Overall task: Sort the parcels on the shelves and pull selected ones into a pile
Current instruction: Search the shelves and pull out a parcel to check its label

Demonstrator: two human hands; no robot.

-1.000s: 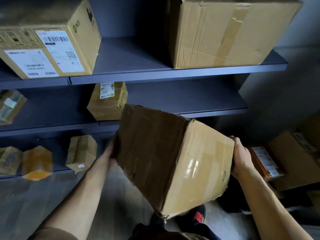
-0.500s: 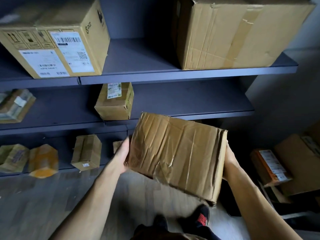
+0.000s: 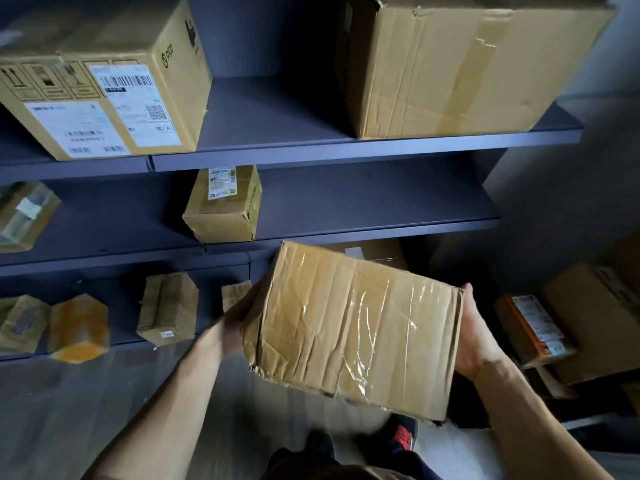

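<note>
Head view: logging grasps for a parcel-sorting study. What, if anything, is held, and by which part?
The crumpled taped parcel, clamped between both hands: left hand flat against its left end, right hand against its right end, fingers hidden.

"pico" on top-left box

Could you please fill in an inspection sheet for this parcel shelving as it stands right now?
Surface: dark shelves, three tiers, above a grey floor.
Job's things: crumpled box held in the air before the lower shelves; labelled box and large box on the top tier; small box on the middle; small parcels on the lowest.
Clutter: pile of boxes on the floor at right.
Grippers: left hand and right hand hold the crumpled box's opposite ends; fingers hidden.
Cables: nothing seen.
Surroundings: plain wall at right; shoes below.
</note>
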